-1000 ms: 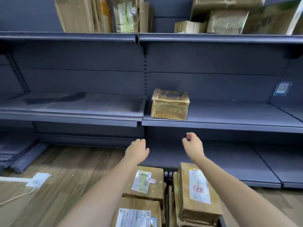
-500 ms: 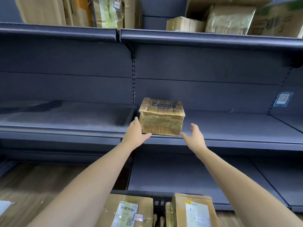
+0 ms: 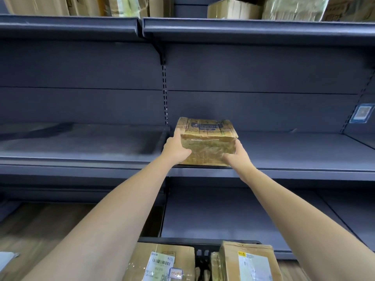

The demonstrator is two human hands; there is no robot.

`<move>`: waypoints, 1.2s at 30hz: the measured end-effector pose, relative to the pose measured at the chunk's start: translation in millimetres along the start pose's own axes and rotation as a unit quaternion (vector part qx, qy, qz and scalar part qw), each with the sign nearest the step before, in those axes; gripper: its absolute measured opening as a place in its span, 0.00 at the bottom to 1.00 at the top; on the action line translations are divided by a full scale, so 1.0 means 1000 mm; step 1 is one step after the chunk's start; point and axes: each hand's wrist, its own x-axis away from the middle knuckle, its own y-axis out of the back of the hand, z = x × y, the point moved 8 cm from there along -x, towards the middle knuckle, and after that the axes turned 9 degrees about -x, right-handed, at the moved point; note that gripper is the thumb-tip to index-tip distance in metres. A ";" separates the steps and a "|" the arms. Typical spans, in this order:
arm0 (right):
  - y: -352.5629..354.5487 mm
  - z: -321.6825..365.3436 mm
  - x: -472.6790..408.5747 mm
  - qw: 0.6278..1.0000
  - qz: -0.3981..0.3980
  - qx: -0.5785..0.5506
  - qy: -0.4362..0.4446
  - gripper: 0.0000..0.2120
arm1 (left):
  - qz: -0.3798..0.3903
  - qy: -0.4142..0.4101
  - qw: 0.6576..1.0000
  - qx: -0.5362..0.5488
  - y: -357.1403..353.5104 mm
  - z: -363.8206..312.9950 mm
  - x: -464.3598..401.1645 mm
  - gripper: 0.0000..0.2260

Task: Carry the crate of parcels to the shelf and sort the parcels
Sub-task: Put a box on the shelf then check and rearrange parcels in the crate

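Note:
A small taped cardboard parcel (image 3: 207,138) sits near the front edge of the middle shelf (image 3: 294,155), just right of the shelf's upright. My left hand (image 3: 175,148) grips its left side, thumb across the front face. My right hand (image 3: 236,154) grips its lower right corner. Below, at the frame's bottom, a black crate (image 3: 199,257) on the floor holds several labelled cardboard parcels (image 3: 162,262), partly cut off by the frame.
The top shelf (image 3: 243,29) carries several cardboard boxes. A bare left middle shelf (image 3: 81,145) and a low bottom shelf (image 3: 233,211) flank the parcel. A blue label (image 3: 362,113) hangs at right. Wooden floor (image 3: 30,230) lies at lower left.
Both hands rose from above the crate to the shelf and closed on the sides of the small parcel. The view moved closer to the shelf and tilted up.

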 end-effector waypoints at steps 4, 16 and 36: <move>0.010 0.019 0.023 0.997 -0.010 -0.015 0.081 0.34 | -0.122 -0.018 0.990 0.070 0.029 0.001 0.021 0.30; 0.021 0.055 0.162 0.981 0.020 -0.155 0.119 0.27 | -0.219 0.003 0.951 0.217 0.078 0.006 0.183 0.19; 0.025 0.004 0.219 0.991 -0.076 0.058 0.097 0.10 | -0.107 0.045 0.939 0.324 0.023 0.084 0.257 0.12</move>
